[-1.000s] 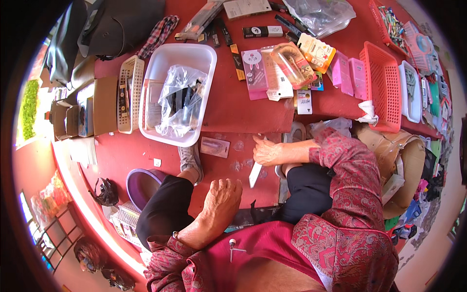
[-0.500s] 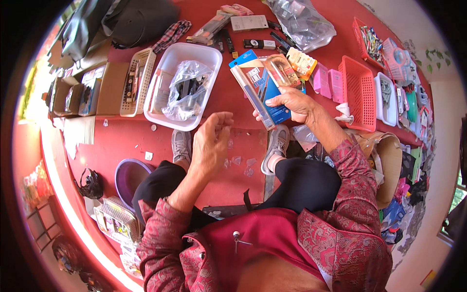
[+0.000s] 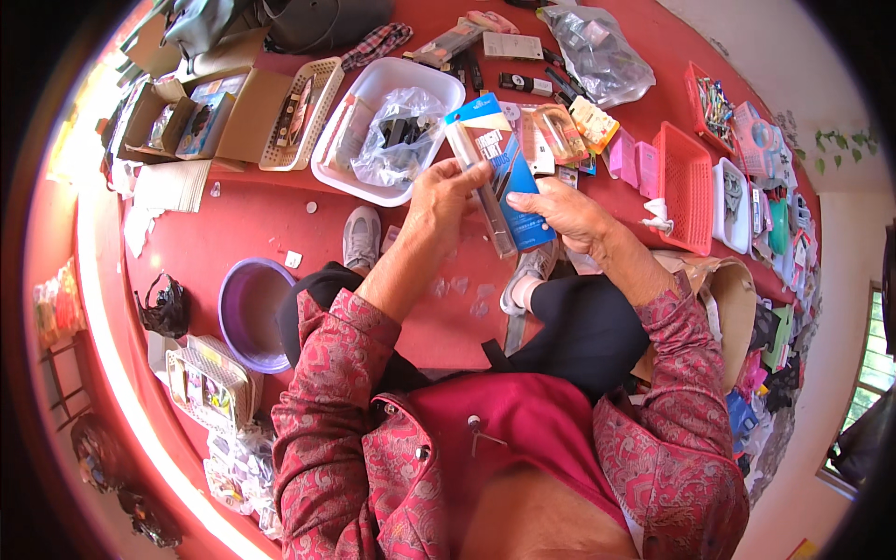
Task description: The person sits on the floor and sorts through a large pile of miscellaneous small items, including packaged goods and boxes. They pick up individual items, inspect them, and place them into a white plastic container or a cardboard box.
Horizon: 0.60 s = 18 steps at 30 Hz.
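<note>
A blue blister card [image 3: 525, 177] with a long clear plastic cover along its left side is held upright above my lap. My right hand [image 3: 571, 222] grips its right edge, with the thumb across the front. The fingers of my left hand [image 3: 446, 198] close on the clear cover at the left edge. Just behind the card, on the red surface, lie a clear-fronted pack [image 3: 558, 138] and an orange and white card [image 3: 595, 121]. A white tub [image 3: 334, 177] stands beyond my left hand, holding a clear plastic bag [image 3: 390, 161] with dark items inside.
Two pink boxes [image 3: 646, 166] and a red basket [image 3: 687, 191] stand to the right, beside a white tray [image 3: 729, 219]. A beige basket [image 3: 297, 140] and open cardboard boxes [image 3: 241, 131] are at the left. A purple basin [image 3: 245, 315] sits lower left. A filled plastic bag [image 3: 607, 61] lies at the back.
My left hand has moved up and right, from being free in the air to gripping the card's left edge. My right hand still holds the card. The whole view has shifted slightly.
</note>
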Each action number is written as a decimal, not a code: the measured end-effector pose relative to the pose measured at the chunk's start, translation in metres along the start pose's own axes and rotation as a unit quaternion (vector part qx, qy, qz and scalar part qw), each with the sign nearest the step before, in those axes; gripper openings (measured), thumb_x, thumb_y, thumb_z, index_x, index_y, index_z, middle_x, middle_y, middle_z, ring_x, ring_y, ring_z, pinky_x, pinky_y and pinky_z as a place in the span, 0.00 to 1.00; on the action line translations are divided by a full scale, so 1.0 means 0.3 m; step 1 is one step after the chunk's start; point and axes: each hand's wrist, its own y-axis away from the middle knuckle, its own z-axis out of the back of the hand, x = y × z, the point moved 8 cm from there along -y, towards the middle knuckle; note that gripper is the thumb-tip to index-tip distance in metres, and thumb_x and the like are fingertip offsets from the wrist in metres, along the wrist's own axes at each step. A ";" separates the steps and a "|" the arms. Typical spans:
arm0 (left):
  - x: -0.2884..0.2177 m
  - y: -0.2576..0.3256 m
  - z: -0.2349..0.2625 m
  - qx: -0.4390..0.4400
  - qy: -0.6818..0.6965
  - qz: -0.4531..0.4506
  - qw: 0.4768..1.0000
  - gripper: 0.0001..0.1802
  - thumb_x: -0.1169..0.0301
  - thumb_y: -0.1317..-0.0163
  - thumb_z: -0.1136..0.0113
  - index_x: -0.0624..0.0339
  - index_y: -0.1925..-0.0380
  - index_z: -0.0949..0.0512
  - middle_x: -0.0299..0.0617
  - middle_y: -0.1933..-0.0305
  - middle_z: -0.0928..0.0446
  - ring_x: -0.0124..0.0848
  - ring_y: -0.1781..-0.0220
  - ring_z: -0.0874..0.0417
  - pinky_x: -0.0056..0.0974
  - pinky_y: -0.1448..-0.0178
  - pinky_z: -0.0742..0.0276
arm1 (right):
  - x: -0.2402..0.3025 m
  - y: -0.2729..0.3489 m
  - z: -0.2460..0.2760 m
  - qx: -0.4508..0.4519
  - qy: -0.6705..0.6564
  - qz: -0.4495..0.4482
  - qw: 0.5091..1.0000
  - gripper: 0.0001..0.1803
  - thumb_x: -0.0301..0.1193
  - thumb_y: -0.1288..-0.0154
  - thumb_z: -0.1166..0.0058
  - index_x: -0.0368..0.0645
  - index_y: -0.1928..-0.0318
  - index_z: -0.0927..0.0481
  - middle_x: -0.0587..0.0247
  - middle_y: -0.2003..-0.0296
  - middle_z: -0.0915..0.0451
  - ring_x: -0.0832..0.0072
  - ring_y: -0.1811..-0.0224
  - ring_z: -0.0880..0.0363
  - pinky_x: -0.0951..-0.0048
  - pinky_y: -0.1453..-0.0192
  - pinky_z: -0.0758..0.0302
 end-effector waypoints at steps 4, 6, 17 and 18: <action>0.008 -0.037 0.044 -0.006 0.128 -0.014 0.992 0.12 0.62 0.43 0.44 0.59 0.69 0.26 0.37 0.71 0.24 0.24 0.72 0.23 0.28 0.68 0.26 | 0.059 0.067 -0.067 0.029 -0.023 -0.008 0.999 0.17 0.37 0.41 0.50 0.34 0.62 0.26 0.59 0.71 0.22 0.77 0.72 0.22 0.75 0.76 0.23; -0.005 -0.033 0.029 0.005 0.141 0.001 0.990 0.14 0.59 0.41 0.47 0.60 0.67 0.26 0.37 0.70 0.24 0.24 0.71 0.23 0.29 0.66 0.25 | 0.082 0.078 -0.073 0.022 -0.033 0.016 0.999 0.16 0.37 0.41 0.50 0.34 0.62 0.26 0.58 0.71 0.22 0.76 0.73 0.22 0.75 0.79 0.24; 0.006 0.096 -0.143 0.214 -0.062 -0.008 0.975 0.27 0.65 0.44 0.43 0.67 0.47 0.37 0.46 0.54 0.27 0.32 0.54 0.25 0.35 0.50 0.31 | 0.085 0.053 0.068 -0.212 -0.078 0.160 0.961 0.12 0.34 0.41 0.52 0.36 0.63 0.26 0.62 0.74 0.23 0.78 0.79 0.25 0.80 0.83 0.29; 0.022 0.111 -0.157 0.236 -0.078 -0.002 0.969 0.29 0.66 0.45 0.41 0.68 0.46 0.38 0.48 0.52 0.28 0.33 0.53 0.26 0.37 0.46 0.33 | 0.089 0.055 0.086 -0.215 -0.084 0.156 0.960 0.13 0.33 0.41 0.53 0.36 0.62 0.27 0.61 0.73 0.22 0.76 0.78 0.24 0.79 0.83 0.29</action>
